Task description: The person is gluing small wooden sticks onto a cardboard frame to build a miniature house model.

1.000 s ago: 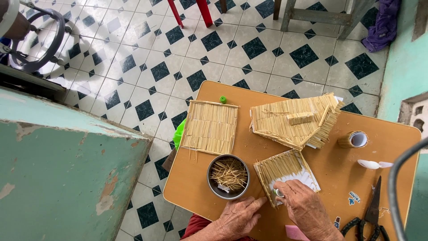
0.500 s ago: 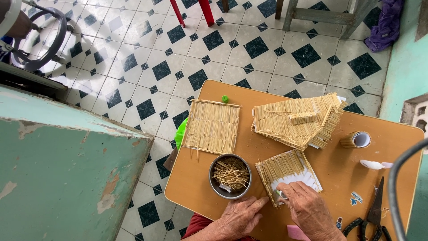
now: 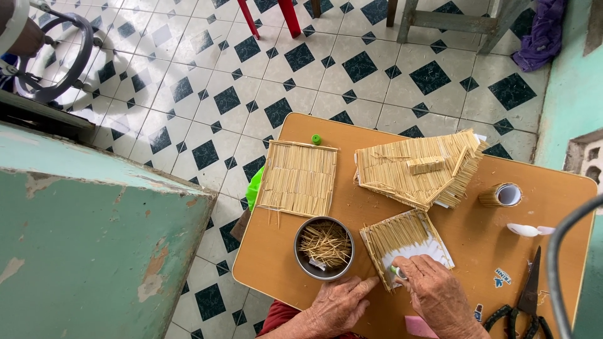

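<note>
My right hand (image 3: pixel 433 296), low in the frame, pinches a small white-and-green tube against the half-covered panel (image 3: pixel 405 247): sticks fill its upper part, white card shows bare below. My left hand (image 3: pixel 339 304) lies flat, fingers loosely spread, steadying its edge. The tin of sticks (image 3: pixel 325 247) sits just left. A finished panel (image 3: pixel 298 179) lies above.

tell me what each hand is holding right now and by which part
The right hand pinches a small white-and-green tube near its tip, over the half-covered stick panel. The left hand holds nothing; its fingers press the panel's lower corner.
</note>
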